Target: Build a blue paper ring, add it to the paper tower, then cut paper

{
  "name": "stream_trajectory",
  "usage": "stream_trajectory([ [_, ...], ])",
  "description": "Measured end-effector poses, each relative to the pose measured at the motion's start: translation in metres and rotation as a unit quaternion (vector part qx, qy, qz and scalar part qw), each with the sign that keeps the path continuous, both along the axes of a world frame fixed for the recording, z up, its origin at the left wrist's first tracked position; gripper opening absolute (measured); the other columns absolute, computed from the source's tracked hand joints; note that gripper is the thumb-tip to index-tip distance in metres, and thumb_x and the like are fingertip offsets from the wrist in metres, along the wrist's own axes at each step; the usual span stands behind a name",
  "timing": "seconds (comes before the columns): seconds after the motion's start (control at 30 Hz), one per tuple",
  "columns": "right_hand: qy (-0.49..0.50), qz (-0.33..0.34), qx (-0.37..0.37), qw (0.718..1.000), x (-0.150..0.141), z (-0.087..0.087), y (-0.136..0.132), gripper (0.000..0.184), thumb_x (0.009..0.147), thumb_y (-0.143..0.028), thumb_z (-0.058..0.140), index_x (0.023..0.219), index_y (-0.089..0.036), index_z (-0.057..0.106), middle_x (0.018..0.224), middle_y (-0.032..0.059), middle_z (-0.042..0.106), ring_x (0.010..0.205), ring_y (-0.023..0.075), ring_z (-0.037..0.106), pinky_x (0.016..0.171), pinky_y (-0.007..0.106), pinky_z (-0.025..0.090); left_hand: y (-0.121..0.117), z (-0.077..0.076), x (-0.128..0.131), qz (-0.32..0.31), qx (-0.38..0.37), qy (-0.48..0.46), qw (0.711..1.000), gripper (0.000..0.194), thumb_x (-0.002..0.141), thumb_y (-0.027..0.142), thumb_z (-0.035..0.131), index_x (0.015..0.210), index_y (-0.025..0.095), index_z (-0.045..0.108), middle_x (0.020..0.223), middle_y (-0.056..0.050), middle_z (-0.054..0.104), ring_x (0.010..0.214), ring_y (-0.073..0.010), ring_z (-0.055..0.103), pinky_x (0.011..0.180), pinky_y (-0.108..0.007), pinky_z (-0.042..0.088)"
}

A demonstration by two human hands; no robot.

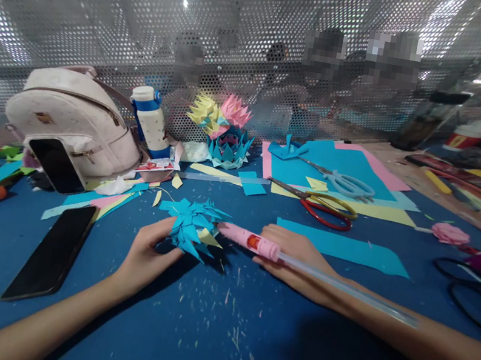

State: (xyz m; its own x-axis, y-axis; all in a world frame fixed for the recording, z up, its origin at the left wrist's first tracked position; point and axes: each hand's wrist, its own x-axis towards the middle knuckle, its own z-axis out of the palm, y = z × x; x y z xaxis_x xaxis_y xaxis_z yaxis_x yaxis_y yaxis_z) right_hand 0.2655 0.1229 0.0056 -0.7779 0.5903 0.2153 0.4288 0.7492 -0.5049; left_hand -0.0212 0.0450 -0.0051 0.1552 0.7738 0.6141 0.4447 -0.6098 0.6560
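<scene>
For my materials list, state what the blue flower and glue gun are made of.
Blue flower: seemingly matte paper, from its crisp folded points. Glue gun: probably smooth plastic, given its even pink body; the clear stick behind it looks translucent, likely hot-melt glue.

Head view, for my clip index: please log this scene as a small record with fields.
Left hand: pinching blue folded-paper piece
Right hand: holding pink glue gun
Gun direction: nozzle toward the paper piece
Scissors: red-and-yellow-handled pair; light-blue-handled pair
Phone against backpack: leaning
Phone nearest left forearm: flat
Beside backpack: water bottle
</scene>
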Motion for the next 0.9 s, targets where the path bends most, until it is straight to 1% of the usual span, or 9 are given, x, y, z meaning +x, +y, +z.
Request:
stream_trajectory([
  [0.13,-0.006,0.004,0.005,1.000,0.000,-0.001,0.000,0.041,0.099,-0.054,0.041,0.082,-0.018,0.049,0.082,0.0053,0.059,0.073,0.0174,0.051,0.063,0.028,0.036,0.000,0.001,0.001,-0.001,-0.004,0.001,1.000,0.016,0.085,0.012,0.067,0.097,0.019,0.076,0.096,-0.005,0.078,0.083,-0.0176,0.073,0.077,-0.026,0.058],
  [0.27,-0.016,0.003,0.009,1.000,-0.001,-0.001,0.000,0.041,0.100,-0.054,0.040,0.082,-0.018,0.050,0.082,0.0054,0.059,0.074,0.0171,0.051,0.063,0.028,0.035,0.000,0.001,0.002,0.000,-0.002,0.006,1.000,0.019,0.086,0.013,0.066,0.100,0.019,0.076,0.100,-0.007,0.077,0.092,-0.0208,0.073,0.079,-0.027,0.059],
  [0.4,-0.007,0.011,0.008,1.000,0.000,-0.003,0.001,0.041,0.099,-0.054,0.042,0.082,-0.018,0.049,0.082,0.0052,0.059,0.073,0.0173,0.050,0.063,0.028,0.035,0.000,0.002,0.003,0.007,0.004,0.013,1.000,0.018,0.086,0.015,0.066,0.100,0.018,0.077,0.100,-0.008,0.078,0.091,-0.0225,0.074,0.078,-0.030,0.061],
  [0.63,-0.030,0.040,0.029,0.998,0.002,-0.010,0.003,0.035,0.100,-0.050,0.042,0.083,-0.020,0.045,0.081,0.0038,0.054,0.074,0.0178,0.048,0.062,0.029,0.033,0.000,0.004,0.003,0.005,0.013,0.013,1.000,0.016,0.085,0.015,0.066,0.096,0.019,0.077,0.095,-0.007,0.078,0.087,-0.0200,0.074,0.078,-0.028,0.060],
  [0.77,-0.014,0.067,0.048,0.997,0.002,-0.012,0.004,0.036,0.100,-0.050,0.040,0.081,-0.020,0.044,0.078,0.0032,0.052,0.070,0.0171,0.045,0.061,0.029,0.032,0.000,0.004,0.003,0.009,0.013,0.013,1.000,0.016,0.085,0.014,0.065,0.096,0.018,0.077,0.096,-0.007,0.078,0.087,-0.0204,0.074,0.077,-0.028,0.060],
  [0.9,-0.018,0.059,0.043,0.997,0.002,-0.013,0.004,0.035,0.100,-0.050,0.040,0.081,-0.020,0.045,0.079,0.0035,0.053,0.071,0.0173,0.046,0.060,0.029,0.032,0.000,0.003,0.002,0.015,0.005,0.011,1.000,0.016,0.085,0.013,0.066,0.096,0.019,0.076,0.097,-0.007,0.078,0.086,-0.0196,0.074,0.078,-0.027,0.059],
])
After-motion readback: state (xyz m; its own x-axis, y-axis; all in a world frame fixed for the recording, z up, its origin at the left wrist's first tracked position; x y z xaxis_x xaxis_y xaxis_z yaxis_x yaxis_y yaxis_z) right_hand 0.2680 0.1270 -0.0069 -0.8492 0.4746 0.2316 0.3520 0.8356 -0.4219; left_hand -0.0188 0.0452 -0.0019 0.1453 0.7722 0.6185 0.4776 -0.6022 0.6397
